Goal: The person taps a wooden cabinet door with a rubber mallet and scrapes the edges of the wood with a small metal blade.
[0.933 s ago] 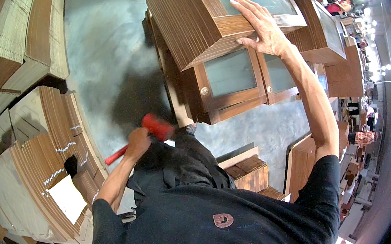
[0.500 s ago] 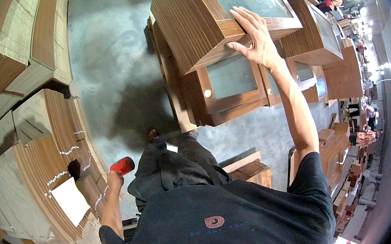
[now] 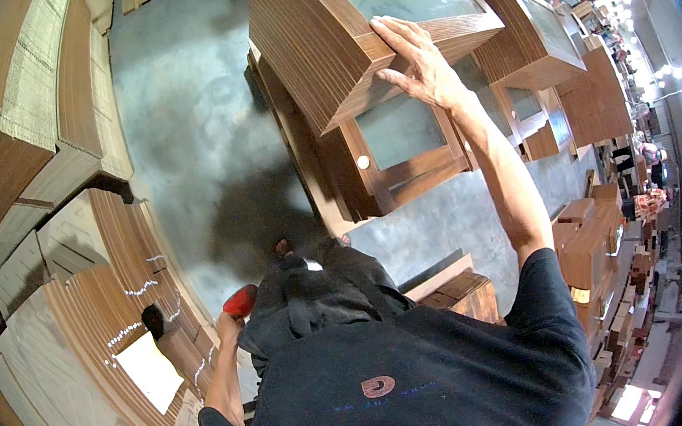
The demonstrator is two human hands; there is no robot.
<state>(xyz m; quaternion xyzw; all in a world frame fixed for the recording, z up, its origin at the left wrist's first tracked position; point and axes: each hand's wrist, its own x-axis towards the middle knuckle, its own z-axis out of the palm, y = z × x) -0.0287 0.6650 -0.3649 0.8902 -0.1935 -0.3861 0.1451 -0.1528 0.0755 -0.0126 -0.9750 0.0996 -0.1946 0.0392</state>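
My right hand (image 3: pixel 418 67) rests on the top front edge of a brown wooden cabinet (image 3: pixel 321 49) with a glass panel. Its fingers lie stretched along the upper face, and the thumb is spread apart near the corner. This cabinet stands on another wooden cabinet (image 3: pixel 404 173) with glass doors and round pale knobs. Down at my left side, my left hand (image 3: pixel 227 325) is closed around a red, rounded tool (image 3: pixel 240 301). The exact kind of tool cannot be made out, and the fingers are partly hidden.
Stacks of brown and pale wooden panels (image 3: pixel 76 237) line the left side, with a white paper sheet (image 3: pixel 149 373) on one. More cabinets (image 3: pixel 536 36) stand to the right. Wooden pieces (image 3: pixel 462 296) lie beside my right hip. A grey floor (image 3: pixel 177 122) runs between the rows.
The whole view has shifted slightly. My left hand and the red tool have come closer to my leg. My right hand stays on the same edge of the cabinet.
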